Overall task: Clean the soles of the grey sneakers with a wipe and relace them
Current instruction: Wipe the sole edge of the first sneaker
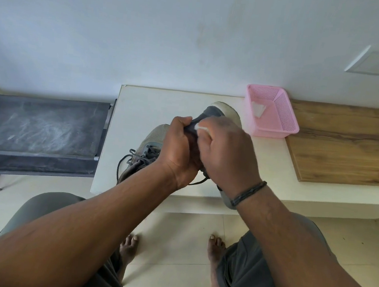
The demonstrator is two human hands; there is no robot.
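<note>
- Your left hand (178,151) is curled tight around the held sneaker (219,113), fingers wrapped over its dark middle, lifting it above the ledge (141,101).
- Your right hand (227,151) is fisted around a white wipe (198,128), with only a small bit poking out by the thumb, pressed against that same sneaker right next to your left fingers.
- That sneaker's pale toe points toward the pink basket (278,128) and ends just beside its left wall; can't tell if they touch.
- The second sneaker (144,148) sits on the ledge to the left of the basket, mostly behind your left wrist, with its dark laces (127,158) loose and spilling toward the ledge's front edge.
- Basket stands on the ledge against the wall, and inside there's one crumpled white piece (258,109) lying on the bottom, toward its left side. Looks like another wipe, but it's too small to say for sure.
- A wooden board (345,144) lies on the ledge right of the basket, touching it or close to it.
</note>
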